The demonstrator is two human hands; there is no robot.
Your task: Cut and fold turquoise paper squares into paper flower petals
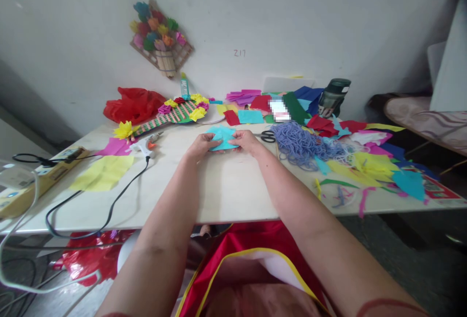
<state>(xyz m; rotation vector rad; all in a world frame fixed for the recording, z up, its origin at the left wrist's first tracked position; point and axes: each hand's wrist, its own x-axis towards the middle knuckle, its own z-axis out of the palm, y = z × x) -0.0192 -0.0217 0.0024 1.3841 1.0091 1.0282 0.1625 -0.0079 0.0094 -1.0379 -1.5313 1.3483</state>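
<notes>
Between my two hands, over the middle of the table, is a piece of turquoise crepe paper (223,137). My left hand (202,146) pinches its left side, thumb on top. The right side is gripped by my right hand (247,142), also with the thumb above; the fingers under the paper are mostly hidden. Just right of my right hand lie black-handled scissors (268,136), their blades partly hidden behind it. A white glue gun (144,147) rests on the table to the left. Behind it leans a guitar-shaped craft (166,118) trimmed with paper flowers.
Blue-purple yarn (301,144) heaps up on the right, beside many crepe paper scraps (368,168). A dark bottle (333,97) stands at the back right. A power strip (44,181) and cords line the left edge; a yellow sheet (102,172) lies nearby. Paper flowers (156,30) hang on the wall.
</notes>
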